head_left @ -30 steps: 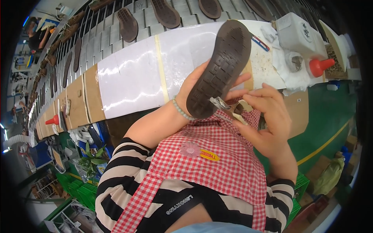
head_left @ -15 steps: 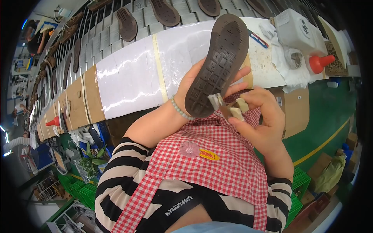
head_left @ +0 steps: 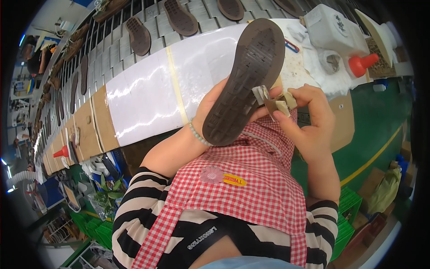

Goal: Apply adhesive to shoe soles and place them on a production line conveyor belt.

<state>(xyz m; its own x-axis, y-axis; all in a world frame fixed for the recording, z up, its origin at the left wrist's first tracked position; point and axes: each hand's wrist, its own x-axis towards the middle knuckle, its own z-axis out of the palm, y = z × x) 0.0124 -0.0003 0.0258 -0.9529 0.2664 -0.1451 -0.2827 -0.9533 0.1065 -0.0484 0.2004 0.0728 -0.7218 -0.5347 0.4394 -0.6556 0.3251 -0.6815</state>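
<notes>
A dark brown shoe sole lies tilted across my left hand, its treaded face turned up. The palm supports it from below and the fingertips come out past its right edge. Between the thumb and fingers of my right hand is a small brown piece with beige pads. Its pale, partly see-through end reaches the right edge of the sole; whether it touches the tread I cannot tell. The exact kind of this small piece is unclear.
A slatted metal conveyor carrying several soles runs along the far side. Before it lies a board covered in white sheeting. At the right stand a white plastic jug and a red-capped bottle, near a utility knife.
My right hand has moved up and slightly right with the small piece, along the sole's edge. The sole has shifted a little left and turned slightly.
</notes>
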